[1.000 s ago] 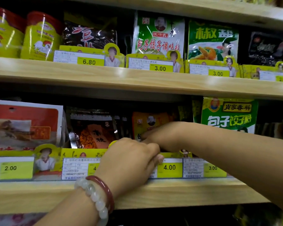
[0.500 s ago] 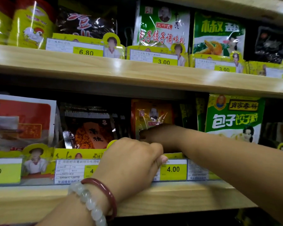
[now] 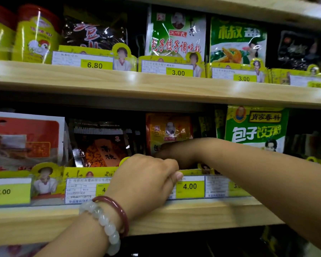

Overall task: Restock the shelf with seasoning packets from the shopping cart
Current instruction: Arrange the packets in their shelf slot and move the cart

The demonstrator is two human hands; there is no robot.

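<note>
The right hand (image 3: 174, 153) was reached into the lower shelf (image 3: 193, 212) w/ its grip set against the orange seasoning packet (image 3: 168, 130), which was stood upright behind the 4.00 price tag (image 3: 189, 186); the fingers were in shadow, so whether the packet was pinched or only pushed could not be told. The left hand (image 3: 146, 180) was curled at the tag rail, fingers bent over its top edge and thumb tip shown near the 4.00 tag; what, if anything, was held inside could not be made out. The packet was judged as nearly placed, w/ seating and squaring left. The shopping cart was not in view, so the no. of packets left could not be judged. Beside the slot, a dark packet (image 3: 102, 149) was seen to the left and a green packet (image 3: 256, 127) to the right. Vs. the earlier frame, more of the orange packet's face was shown above the right hand, approx. upright now, and the left hand was kept at the same spot on the rail.
</note>
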